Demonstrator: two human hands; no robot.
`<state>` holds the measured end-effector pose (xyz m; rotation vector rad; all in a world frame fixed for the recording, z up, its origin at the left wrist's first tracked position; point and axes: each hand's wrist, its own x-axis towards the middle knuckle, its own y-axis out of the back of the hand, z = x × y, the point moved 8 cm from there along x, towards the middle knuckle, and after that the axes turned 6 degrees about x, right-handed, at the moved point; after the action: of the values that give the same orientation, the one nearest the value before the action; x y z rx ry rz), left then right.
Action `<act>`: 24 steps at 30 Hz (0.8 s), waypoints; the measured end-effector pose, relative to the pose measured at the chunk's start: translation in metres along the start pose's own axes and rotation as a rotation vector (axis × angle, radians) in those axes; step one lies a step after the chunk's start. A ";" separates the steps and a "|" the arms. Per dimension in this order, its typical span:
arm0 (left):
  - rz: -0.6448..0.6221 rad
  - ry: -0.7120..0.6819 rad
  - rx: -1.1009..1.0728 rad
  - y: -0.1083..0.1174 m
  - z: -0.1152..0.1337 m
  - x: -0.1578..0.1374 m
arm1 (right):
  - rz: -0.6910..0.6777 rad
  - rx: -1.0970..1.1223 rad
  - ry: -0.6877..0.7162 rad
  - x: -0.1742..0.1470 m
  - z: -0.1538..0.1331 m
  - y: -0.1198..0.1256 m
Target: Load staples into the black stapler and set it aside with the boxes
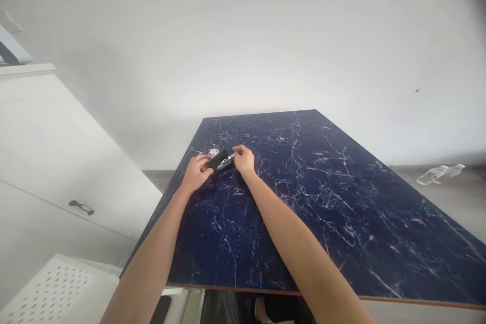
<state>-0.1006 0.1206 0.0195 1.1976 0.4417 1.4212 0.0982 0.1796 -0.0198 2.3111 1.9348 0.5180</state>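
My left hand is closed around the left end of a small black box with white print and an orange patch. At the box's right end, my right hand pinches a small light grey piece that shows between the box and my fingertips. I cannot make out whether this piece is a flap or something inside the box. Just behind the black box lies a small white card or box with red and black print, partly hidden by my left fingers.
The blue marble-patterned table stands against a white wall. A white cabinet rises at the left, above a white perforated panel. Clear plastic packaging lies on the floor past the table's right edge.
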 end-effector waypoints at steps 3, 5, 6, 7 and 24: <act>-0.004 0.003 0.008 -0.001 0.000 0.001 | 0.026 -0.029 0.031 0.000 -0.002 0.009; -0.002 0.008 0.016 -0.001 0.000 0.001 | 0.023 -0.052 0.079 0.000 -0.005 0.014; -0.002 0.009 0.018 -0.001 -0.001 0.001 | 0.001 -0.082 0.124 -0.001 -0.009 0.015; -0.002 0.010 0.019 -0.002 -0.001 0.001 | -0.034 -0.124 0.181 -0.001 -0.012 0.013; 0.001 0.012 0.004 -0.004 -0.003 0.001 | -0.190 -0.385 0.396 -0.010 -0.026 -0.004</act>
<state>-0.1010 0.1238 0.0158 1.1936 0.4526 1.4300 0.0849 0.1672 0.0018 1.8677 1.9559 1.2757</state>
